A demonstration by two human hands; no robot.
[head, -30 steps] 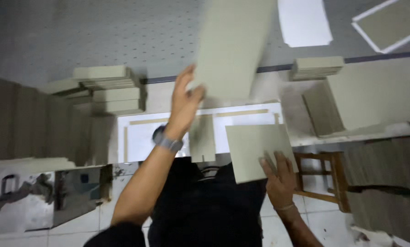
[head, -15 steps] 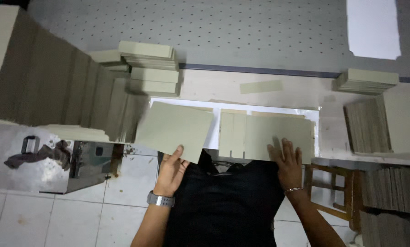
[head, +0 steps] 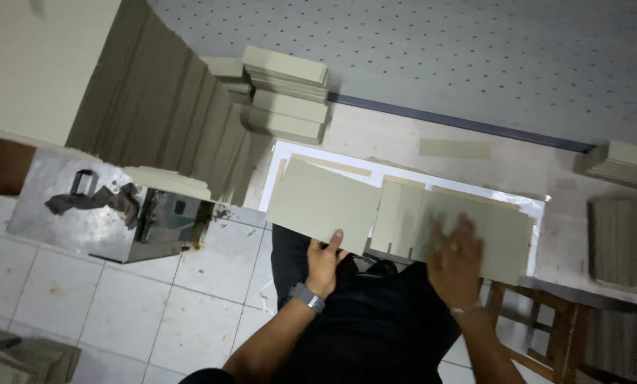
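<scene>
Nearest, the left hand (head: 325, 262), with a grey watch (head: 308, 296) on its wrist, grips the lower edge of a grey-green card sheet (head: 323, 204), thumb laid on top and fingers underneath. That sheet lies tilted across the near edge of the workbench (head: 375, 139), its lower corner hanging past the edge above the person's dark clothing. At three o'clock from it, the right hand (head: 458, 254) is spread wide and flat, fingers blurred, pressing on a second card sheet (head: 496, 227) of the same colour; it grasps nothing. Between the two sheets lies a narrower card piece (head: 398, 217) with small notches cut along its near edge, touching both. All three rest on a white backing sheet (head: 290, 153) whose border shows round them.

At eight o'clock from the left hand, on the white tiled floor (head: 119, 313), sits a shiny metal box (head: 69, 206) with a dark rag-like thing on top. Below the right hand, at five o'clock, part of a wooden stool (head: 546, 320) shows.

Farther off, at eleven o'clock, a tall slanting stack of card (head: 155, 107) leans beside smaller piles of cut card (head: 286, 92). At two o'clock more card stacks (head: 624, 227) sit by the bench's right end, and a loose card strip (head: 454, 148) lies at twelve. Beyond everything runs a grey perforated board (head: 439, 57).
</scene>
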